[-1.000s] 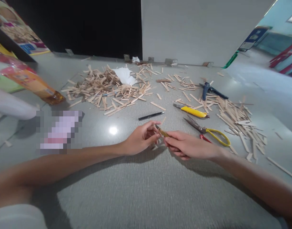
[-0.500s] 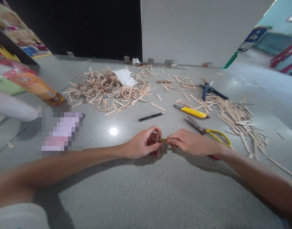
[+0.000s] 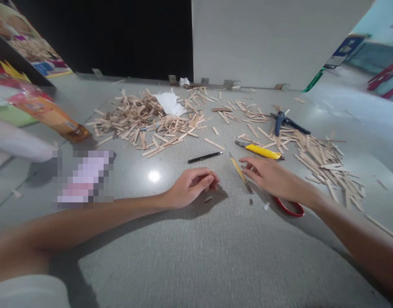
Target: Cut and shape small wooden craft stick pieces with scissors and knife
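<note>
While flat, the stick (image 3: 240, 171) looks thin, pale.

Bright overhead light; glare spot on table (image 3: 153, 176); soft arm shadows; wide-angle edge warping; pixelated patch left.

Your wooden stick (image 3: 240, 170) lies flat on the grey tabletop, between your two hands and just beside your right one. It is a thin, pale yellowish strip, flat like a craft stick, set on a diagonal: far end pointing up and to the left, near end running down and to the right. The near end looks darker; whether that is a stain, glue or shadow cannot be told. The far tip narrows to a fine point. Two or three tiny offcuts (image 3: 208, 199) sit on the surface close to the stick's near end, loose and apart from it.
</note>
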A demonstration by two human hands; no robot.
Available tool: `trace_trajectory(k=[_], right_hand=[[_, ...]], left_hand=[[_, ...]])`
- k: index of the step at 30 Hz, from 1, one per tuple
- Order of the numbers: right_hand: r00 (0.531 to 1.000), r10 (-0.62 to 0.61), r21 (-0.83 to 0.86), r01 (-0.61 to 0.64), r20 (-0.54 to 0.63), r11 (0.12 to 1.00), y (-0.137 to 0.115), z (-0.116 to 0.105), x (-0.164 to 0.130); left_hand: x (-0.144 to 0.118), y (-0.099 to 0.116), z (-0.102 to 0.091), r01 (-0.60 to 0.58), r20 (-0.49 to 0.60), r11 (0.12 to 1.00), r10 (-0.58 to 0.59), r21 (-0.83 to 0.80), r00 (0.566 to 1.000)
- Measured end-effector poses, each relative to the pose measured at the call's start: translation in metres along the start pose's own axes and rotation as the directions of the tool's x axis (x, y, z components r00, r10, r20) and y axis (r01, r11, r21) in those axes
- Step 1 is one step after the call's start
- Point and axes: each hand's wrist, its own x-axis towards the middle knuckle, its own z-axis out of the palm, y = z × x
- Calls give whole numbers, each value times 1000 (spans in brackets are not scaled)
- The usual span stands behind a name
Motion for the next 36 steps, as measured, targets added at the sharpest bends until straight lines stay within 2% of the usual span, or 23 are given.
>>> trace_trajectory(k=[4,7,11,13,15,19,23,25,28,31,32,33,34,36], right_hand=[[997,78,-119,-80,-18,990,2,-10,-4],[977,212,-271,-203,1,941,9,-25,-16],[935,339,-318,-292,103,902,17,-34,-38],[917,378,-313,-323,131,893,20,-29,-47],[909,402,-306,-355,106,883,22,-21,-55],[905,425,-256,-410,7,876,28,-3,-72],[873,468,-177,-487,-138,855,33,12,-88],[847,487,-116,-517,-213,848,33,16,-94],[819,499,9,-518,-283,856,24,15,-97],[842,484,236,-434,-237,870,1,7,-98],[880,454,477,-342,-140,810,-9,6,-99],[916,392,674,-240,-80,698,-20,5,-99],[948,312,796,-145,-58,587,-30,6,-99],[972,221,902,-18,-86,431,-48,11,-98]], left_hand=[[0,-1,0,-19,-106,996,29,91,994],[0,-1,2,36,-114,996,-26,81,993],[0,0,4,114,-118,992,-107,58,987],[1,1,4,139,-116,989,-132,54,984],[1,3,5,166,-97,985,-160,51,982],[3,13,5,215,-15,976,-215,45,977],[3,37,1,214,22,976,-215,44,976],[2,54,-2,191,18,980,-192,50,981],[-2,78,-5,96,2,991,-97,91,995],[-5,96,-2,23,-14,990,-21,138,1000],[-6,100,1,-5,-19,990,8,140,1000],[-6,104,3,-40,-32,989,45,146,998],[-5,107,6,-65,-45,986,73,154,996],[-4,112,10,-105,-95,983,120,154,988]])
